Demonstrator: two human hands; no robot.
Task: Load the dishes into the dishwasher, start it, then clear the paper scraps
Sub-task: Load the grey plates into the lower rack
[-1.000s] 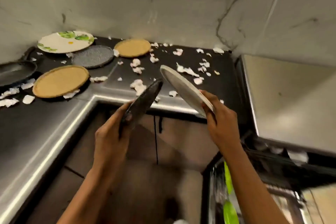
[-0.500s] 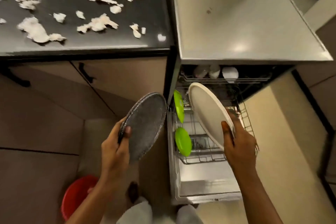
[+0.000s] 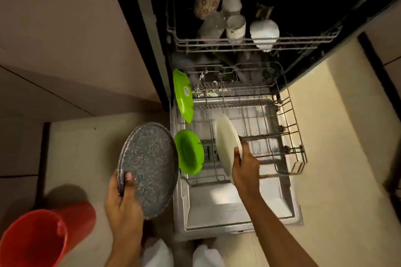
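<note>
The dishwasher stands open below me, its lower rack (image 3: 290, 128) pulled out over the dropped door (image 3: 227, 206). My left hand (image 3: 123, 199) grips a grey speckled plate (image 3: 149, 169) by its lower edge, held tilted just left of the rack. My right hand (image 3: 245, 165) holds a white plate (image 3: 226, 143) on edge, low inside the rack among the wires. Two green plates (image 3: 183, 95) (image 3: 188, 155) stand upright along the rack's left side. The counter and its paper scraps are out of view.
The upper rack (image 3: 249, 43) holds several cups and glasses. A red bucket (image 3: 36, 236) sits on the floor at the lower left. Beige cabinet fronts (image 3: 65, 39) rise on the left. Pale floor (image 3: 338, 158) lies to the right of the door.
My view has swung from the counter down onto the open dishwasher. Both hands carried their plates down; the white plate has dropped into the lower rack, and the grey plate hangs beside it.
</note>
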